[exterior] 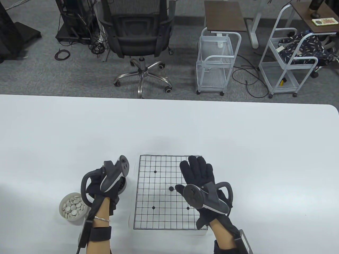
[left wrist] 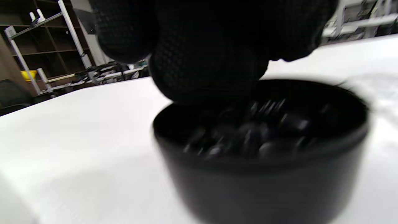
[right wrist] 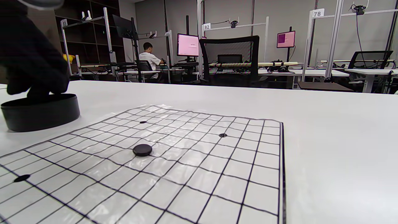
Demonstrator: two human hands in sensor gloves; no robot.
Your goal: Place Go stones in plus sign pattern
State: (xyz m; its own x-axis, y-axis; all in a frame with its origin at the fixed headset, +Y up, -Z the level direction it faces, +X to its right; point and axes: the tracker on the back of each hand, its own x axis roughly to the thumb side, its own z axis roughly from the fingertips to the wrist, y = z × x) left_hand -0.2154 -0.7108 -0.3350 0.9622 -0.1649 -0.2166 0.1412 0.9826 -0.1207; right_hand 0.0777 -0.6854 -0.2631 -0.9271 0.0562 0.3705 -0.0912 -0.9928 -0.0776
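A paper Go board (exterior: pixel 159 211) lies on the white table. One black stone (exterior: pixel 171 188) sits at its centre, also in the right wrist view (right wrist: pixel 142 150). My left hand (exterior: pixel 116 185) reaches down into a black bowl (left wrist: pixel 264 174) of black stones left of the board. Its fingers (left wrist: pixel 205 62) touch the stones; whether they pinch one is hidden. The bowl (right wrist: pixel 40 112) and left hand (right wrist: pixel 31 62) also show in the right wrist view. My right hand (exterior: pixel 197 165) rests flat on the board's right half, fingers spread, holding nothing.
A white bowl (exterior: pixel 73 209) of white stones stands at the lower left, beside my left forearm. Printed black dots (exterior: pixel 155 171) mark the board. The table's far edge (exterior: pixel 169 96) borders a floor with an office chair (exterior: pixel 140 39) and wire carts (exterior: pixel 215 63).
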